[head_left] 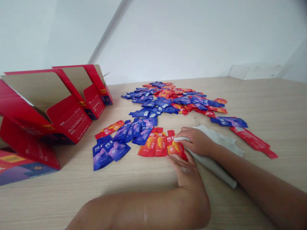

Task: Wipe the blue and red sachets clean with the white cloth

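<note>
My right hand (196, 140) is closed round a bunched white cloth (222, 140), and the end of the cloth rests on an orange-red sachet (174, 146). My left hand (185, 169) lies flat on the table with fingers stretched out, its fingertips against the near edge of that sachet. This sachet ends a short row of three red ones (153, 145). Left of them lies a fan of several blue sachets (120, 143). A large loose pile of blue and red sachets (172, 97) lies further back.
Open red cardboard display boxes (69, 119) stand at the left, with another (96, 95) behind them. A blue sachet (229, 121) and a long red sachet (253, 140) lie apart at the right. The wooden table (275, 102) meets a white wall; a white block (251, 72) sits at the back right.
</note>
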The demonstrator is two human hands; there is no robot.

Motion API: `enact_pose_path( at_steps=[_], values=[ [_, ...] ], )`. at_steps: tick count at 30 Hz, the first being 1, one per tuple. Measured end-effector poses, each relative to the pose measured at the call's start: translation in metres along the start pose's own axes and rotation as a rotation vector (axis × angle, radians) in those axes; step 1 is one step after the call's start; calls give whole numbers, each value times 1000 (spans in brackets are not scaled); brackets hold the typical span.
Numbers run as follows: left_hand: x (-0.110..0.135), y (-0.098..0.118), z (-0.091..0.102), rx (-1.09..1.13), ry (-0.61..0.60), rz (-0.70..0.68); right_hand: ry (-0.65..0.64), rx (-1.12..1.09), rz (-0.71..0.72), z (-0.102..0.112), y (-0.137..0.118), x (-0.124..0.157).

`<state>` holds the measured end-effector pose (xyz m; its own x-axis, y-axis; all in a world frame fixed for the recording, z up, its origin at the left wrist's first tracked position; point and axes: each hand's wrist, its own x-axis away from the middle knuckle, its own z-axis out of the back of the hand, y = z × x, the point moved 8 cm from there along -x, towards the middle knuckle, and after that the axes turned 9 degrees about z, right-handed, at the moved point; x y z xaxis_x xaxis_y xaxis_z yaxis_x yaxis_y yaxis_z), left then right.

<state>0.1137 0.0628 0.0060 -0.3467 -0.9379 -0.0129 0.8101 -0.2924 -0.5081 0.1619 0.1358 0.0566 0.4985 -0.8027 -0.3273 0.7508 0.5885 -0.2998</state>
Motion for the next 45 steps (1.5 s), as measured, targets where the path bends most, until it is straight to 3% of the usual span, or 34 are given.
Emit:
enact_pose_path(
  at_steps=[5, 11, 15, 20, 25, 35, 39, 42, 45],
  values=[
    [0, 0, 2, 111, 25, 10, -79, -90, 67, -7, -14, -1],
    [-2, -2, 3, 105, 30, 42, -37, -6, -66, -8, 12, -4],
    [0, -3, 4, 23, 38, 40, -20, 12, -75, -6, 18, -3],
    [2, 1, 0, -51, 8, -8, 22, -14, -37, 4, 4, 0],
    [-2, 2, -4, -19, -27, -3, -75, -86, 73, -4, -17, 0],
    [1, -1, 4, -49, -4, -24, -25, 40, -71, -5, 16, -2],
    [0, -2, 3, 3, -3, 19, 10, 23, -29, 3, 2, 1],
    [0, 0, 2, 49, -4, -5, -60, -31, 60, -2, -14, 1],
    [0, 0, 2, 50, -10, -19, -115, -21, 62, -9, -13, -1]
  ],
)
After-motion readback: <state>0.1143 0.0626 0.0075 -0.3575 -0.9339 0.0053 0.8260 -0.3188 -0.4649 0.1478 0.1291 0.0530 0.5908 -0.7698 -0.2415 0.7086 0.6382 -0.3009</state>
